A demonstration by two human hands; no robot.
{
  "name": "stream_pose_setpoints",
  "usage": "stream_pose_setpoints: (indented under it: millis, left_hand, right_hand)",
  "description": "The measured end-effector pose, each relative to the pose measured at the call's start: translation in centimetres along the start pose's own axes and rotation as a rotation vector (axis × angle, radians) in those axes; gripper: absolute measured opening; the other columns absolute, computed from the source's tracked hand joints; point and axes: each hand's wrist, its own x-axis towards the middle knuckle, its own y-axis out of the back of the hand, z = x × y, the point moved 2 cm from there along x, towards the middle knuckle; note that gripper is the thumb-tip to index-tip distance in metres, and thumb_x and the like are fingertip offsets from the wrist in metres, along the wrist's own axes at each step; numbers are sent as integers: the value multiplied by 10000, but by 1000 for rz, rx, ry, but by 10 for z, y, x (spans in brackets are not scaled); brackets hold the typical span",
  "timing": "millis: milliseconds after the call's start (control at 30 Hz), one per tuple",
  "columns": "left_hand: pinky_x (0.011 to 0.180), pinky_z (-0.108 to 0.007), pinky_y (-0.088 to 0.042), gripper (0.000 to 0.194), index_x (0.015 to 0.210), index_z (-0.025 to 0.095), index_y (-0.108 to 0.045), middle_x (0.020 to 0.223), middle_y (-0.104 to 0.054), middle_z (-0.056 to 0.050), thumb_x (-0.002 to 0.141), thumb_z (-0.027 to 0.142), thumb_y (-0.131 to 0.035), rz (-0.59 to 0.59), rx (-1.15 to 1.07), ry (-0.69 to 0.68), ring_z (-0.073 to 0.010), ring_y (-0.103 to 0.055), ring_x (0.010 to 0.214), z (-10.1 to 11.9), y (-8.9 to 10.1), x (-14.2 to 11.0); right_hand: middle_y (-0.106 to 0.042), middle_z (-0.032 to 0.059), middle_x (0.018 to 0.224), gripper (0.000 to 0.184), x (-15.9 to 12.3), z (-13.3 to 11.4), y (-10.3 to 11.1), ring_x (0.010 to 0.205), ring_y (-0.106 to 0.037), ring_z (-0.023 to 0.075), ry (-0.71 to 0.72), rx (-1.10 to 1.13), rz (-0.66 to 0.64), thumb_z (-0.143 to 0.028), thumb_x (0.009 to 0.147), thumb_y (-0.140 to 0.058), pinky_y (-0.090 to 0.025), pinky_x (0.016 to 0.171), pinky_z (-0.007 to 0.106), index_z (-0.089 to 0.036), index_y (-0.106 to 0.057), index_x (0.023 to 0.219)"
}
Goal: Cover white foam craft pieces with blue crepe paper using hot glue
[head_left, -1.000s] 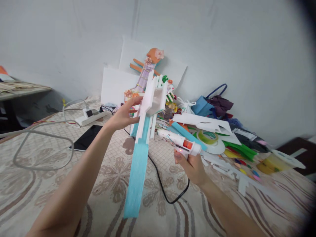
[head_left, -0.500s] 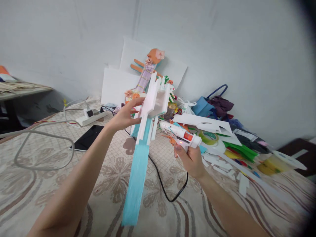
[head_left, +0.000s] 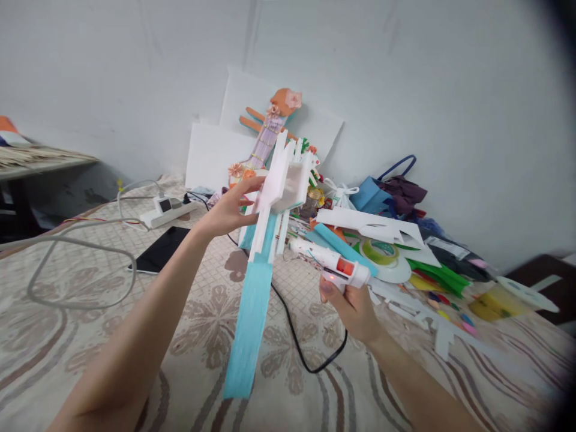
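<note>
My left hand [head_left: 231,207] grips a white and blue craft model [head_left: 279,183] from its left side, with some fingertips hidden behind it. White foam-board walls form its upper part, and a long light-blue strip [head_left: 247,330] slants down toward me. In my right hand [head_left: 353,306] is a white hot glue gun [head_left: 333,261] with an orange window and a small lit light. Its nozzle points left, just below and right of the model's white legs, apart from them. A black cord [head_left: 292,330] loops over the tablecloth beneath the gun.
A tablet [head_left: 159,249] and a white power strip [head_left: 167,214] lie to the left, beside a looped grey cable [head_left: 81,306]. White cut-outs [head_left: 373,225], tape [head_left: 380,252] and scraps crowd the right. Behind stands a flower-trimmed craft figure [head_left: 267,135] against white boards.
The glue gun and my right hand have moved slightly down and right, away from the model. The blue strip's near end sits a little higher in view. My left hand keeps its hold.
</note>
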Motion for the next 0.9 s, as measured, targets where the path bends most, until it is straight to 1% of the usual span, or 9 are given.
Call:
stream_pose_setpoints:
  millis: [167,267,433,600,667,800,900]
  left_hand:
    - [1013,-456,-492,689,1410,317,-428,1443,-509,-92,786,314,-717,0,37,-16,-299,-506,1298,-2,0,0]
    - [1012,-450,-494,686,1408,315,-428,1448,-504,-93,788,314,-721,-5,28,-11,-296,-507,1299,-3,1,-1]
    - [1015,-455,-494,701,1421,326,-412,1466,-492,-84,791,313,-719,-8,20,-14,-300,-494,1313,-4,1,-1]
    - [1013,-467,-497,694,1414,326,-423,1460,-499,-83,788,320,-724,-2,11,-6,-307,-501,1305,-4,1,-1]
    - [1018,-465,-495,688,1411,329,-428,1455,-504,-81,790,321,-724,1,4,-1,-304,-506,1300,-3,1,-1]
    - [1012,-469,-498,700,1410,325,-430,1447,-508,-88,779,312,-733,4,10,6,-306,-519,1287,-3,1,-1]
    - [1003,-461,-504,702,1408,329,-430,1456,-498,-88,777,308,-735,9,7,-3,-302,-518,1288,-3,0,-1]
  right_hand:
    - [-509,-10,583,398,-11,0,-1,532,-486,153,-22,-38,-25,-488,968,-469,-409,513,282,-231,-510,667]
    - [-506,-12,590,383,-16,2,-1,534,-491,154,-24,-31,-51,-470,966,-479,-392,506,278,-232,-500,667]
    - [-496,-10,616,345,-26,2,-2,564,-498,163,-37,-4,-76,-433,961,-504,-407,536,283,-232,-505,681]
    - [-470,-20,586,351,-35,2,-3,527,-462,152,-52,42,-93,-444,965,-498,-384,482,271,-234,-501,683]
    - [-488,-21,594,333,-38,5,-3,523,-473,148,-70,69,-85,-453,964,-502,-384,471,265,-229,-520,719]
    - [-524,-21,617,290,-41,11,-5,549,-511,151,-93,108,-62,-449,966,-511,-426,521,276,-218,-556,797]
    - [-508,-19,618,337,-40,11,-6,576,-506,156,-88,122,-62,-453,978,-483,-440,582,298,-216,-532,743]
